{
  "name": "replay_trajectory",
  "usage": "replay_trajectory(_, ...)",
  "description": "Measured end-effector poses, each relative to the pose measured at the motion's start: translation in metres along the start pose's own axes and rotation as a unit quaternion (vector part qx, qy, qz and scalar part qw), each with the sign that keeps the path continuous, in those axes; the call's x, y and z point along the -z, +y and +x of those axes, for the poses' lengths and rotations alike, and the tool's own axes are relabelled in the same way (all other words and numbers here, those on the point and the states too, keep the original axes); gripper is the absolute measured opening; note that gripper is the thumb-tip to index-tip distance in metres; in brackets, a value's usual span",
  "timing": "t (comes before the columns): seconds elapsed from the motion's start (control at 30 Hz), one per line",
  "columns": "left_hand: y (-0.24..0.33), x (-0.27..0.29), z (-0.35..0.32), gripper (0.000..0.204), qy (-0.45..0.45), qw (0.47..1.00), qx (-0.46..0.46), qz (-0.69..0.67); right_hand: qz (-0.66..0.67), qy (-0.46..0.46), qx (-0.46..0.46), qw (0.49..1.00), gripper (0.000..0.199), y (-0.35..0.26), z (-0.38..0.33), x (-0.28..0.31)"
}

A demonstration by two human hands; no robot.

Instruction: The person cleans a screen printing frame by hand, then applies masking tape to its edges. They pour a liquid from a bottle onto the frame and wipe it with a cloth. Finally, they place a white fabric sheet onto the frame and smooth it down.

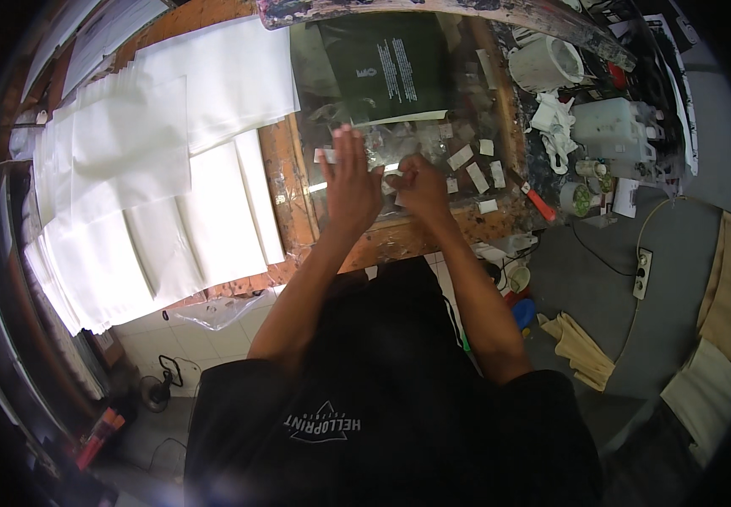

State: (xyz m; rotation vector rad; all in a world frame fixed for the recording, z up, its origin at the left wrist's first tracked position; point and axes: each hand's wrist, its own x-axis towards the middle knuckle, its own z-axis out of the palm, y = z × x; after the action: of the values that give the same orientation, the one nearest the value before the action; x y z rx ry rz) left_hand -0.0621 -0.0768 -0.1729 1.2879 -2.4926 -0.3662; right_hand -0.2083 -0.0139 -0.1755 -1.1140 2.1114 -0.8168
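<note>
— Report on the hands, please.

— I see the left hand (350, 182) laid flat, fingers spread and extended, pressing on a clear glossy sheet (382, 148) that covers the near part of the desk (285, 182). Its grip is open; it holds nothing. The right hand (420, 182) sits just beside it, fingers curled in. It appears to pinch a small white strip (391, 169) between the two hands, but the fingertips are partly hidden, so I cannot tell whether that grip is truly closed on it.

— Where does the sheet lie?

— Near the front edge of the desk, inside a worn wooden frame. A black printed sheet (386, 72) lies under it toward the far edge.

— Surroundings?

— Several small white paper tabs (477, 177) are scattered on the glass to the right of the right hand. Stacks of white cloth (163, 186) overlap across the left side of the desk. At the right edge stand a white tub (544, 63) and a white plastic container (614, 127), amid clutter too small to identify.
</note>
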Motion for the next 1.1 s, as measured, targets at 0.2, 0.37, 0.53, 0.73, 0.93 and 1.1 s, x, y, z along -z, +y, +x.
replay_trajectory(0.2,0.004,-0.008,-0.020,0.077,-0.105,0.993,-0.046,0.036,0.126,0.032,-0.028,0.991,0.023,0.010,-0.048,0.023)
replay_trajectory(0.37,0.014,0.016,-0.041,0.077,-0.194,0.979,-0.064,0.030,0.108,0.024,-0.024,0.994,0.022,0.015,-0.100,0.037)
replay_trajectory(0.53,0.000,0.032,-0.022,0.070,-0.196,0.978,-0.051,-0.054,0.106,0.002,-0.033,0.994,0.019,0.016,-0.130,0.050)
replay_trajectory(0.73,0.017,0.024,-0.046,0.073,-0.184,0.981,-0.039,0.055,0.087,0.037,-0.017,0.995,0.017,0.024,-0.126,0.077)
replay_trajectory(0.93,0.003,0.047,-0.048,0.062,-0.178,0.969,-0.170,0.021,0.054,0.082,0.021,0.995,0.015,0.041,-0.121,0.139)
replay_trajectory(1.1,0.020,0.058,-0.025,0.043,-0.128,0.973,-0.127,-0.142,-0.225,0.306,0.059,0.923,0.021,0.105,-0.090,0.200)
